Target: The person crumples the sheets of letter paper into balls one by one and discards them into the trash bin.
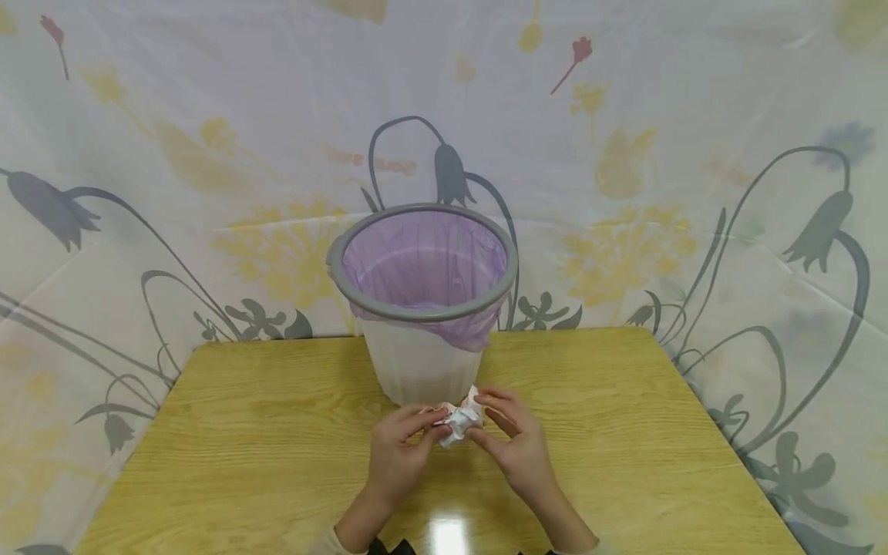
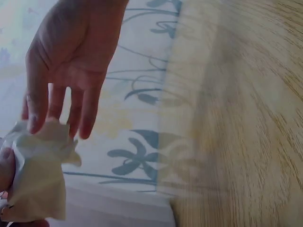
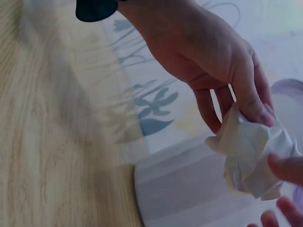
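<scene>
A crumpled piece of white paper (image 1: 463,418) is held between both hands, just in front of the bin. My left hand (image 1: 402,451) pinches its left side between thumb and fingers; the right wrist view shows this left hand (image 3: 208,56) from across, its thumb lying on the creased paper (image 3: 251,146). From the right, my right hand (image 1: 516,443) has its thumb and fingertips at the paper's other side. That right hand (image 2: 75,52) also appears in the left wrist view, thumb on the paper (image 2: 40,165) and other fingers extended.
A white waste bin (image 1: 423,358) with a grey rim stands right behind the hands, lined with a purple bag (image 1: 423,262) that overhangs its front. Both rest on a wood-grain table (image 1: 277,432). A flower-patterned sheet (image 1: 277,154) hangs behind and at the sides.
</scene>
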A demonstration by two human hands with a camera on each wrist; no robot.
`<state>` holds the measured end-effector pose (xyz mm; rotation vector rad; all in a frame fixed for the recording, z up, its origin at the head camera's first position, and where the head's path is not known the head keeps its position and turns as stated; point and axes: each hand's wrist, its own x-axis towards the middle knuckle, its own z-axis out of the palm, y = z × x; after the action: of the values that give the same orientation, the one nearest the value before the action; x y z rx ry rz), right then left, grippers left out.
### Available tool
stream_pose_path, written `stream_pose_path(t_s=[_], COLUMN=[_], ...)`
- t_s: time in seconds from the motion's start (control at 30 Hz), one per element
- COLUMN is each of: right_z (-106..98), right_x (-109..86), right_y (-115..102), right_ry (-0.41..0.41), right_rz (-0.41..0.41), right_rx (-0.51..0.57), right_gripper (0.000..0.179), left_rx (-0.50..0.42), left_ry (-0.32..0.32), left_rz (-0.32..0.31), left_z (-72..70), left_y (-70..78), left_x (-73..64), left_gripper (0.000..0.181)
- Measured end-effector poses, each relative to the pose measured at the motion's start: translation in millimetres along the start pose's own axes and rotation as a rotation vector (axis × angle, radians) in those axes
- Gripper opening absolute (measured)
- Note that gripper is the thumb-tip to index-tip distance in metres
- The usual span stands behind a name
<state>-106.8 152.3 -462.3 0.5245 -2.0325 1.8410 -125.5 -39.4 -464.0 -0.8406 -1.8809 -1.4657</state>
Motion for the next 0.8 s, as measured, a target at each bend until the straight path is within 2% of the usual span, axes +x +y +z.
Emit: stream_pose_path(t_s=[0.1, 0.23, 0.37, 0.5, 0.6, 0.7, 0.8], right_z=[2.4, 7.5, 12.5, 15.3, 14.9, 12.7, 9.2], right_x=[-4.3, -8.4, -8.4, -7.0, -6.7, -6.6, -5.9], right_y=[-5.0, -11.4, -14.7, -13.9, -11.3, -7.6, -4.1], right_ry=[0.063, 0.033, 0.008, 0.027, 0.033, -0.006, -0.068], right_rz=[0.114, 0.232, 0.282, 0.3, 0.311, 0.322, 0.338], right_rx=[-0.03, 0.07, 0.165, 0.273, 0.317, 0.305, 0.313], right_gripper=[0.041, 0.05, 0.059, 0.057, 0.052, 0.046, 0.043], left_rx=[0.122, 0.221, 0.254, 0.236, 0.157, 0.064, -0.017], left_ry=[0.057, 0.102, 0.104, 0.09, 0.087, 0.077, 0.04], left_rz=[0.085, 0.154, 0.211, 0.211, 0.171, 0.125, 0.082], left_z=[1.6, 3.5, 11.1, 18.8, 20.8, 20.3, 18.3], left_y=[0.1, 0.9, 4.7, 9.1, 11.4, 11.1, 9.2], left_x=[-0.4, 0.0, -1.4, -4.3, -6.8, -9.5, -11.3], left_gripper=[0.028, 0.026, 0.017, 0.016, 0.024, 0.026, 0.024])
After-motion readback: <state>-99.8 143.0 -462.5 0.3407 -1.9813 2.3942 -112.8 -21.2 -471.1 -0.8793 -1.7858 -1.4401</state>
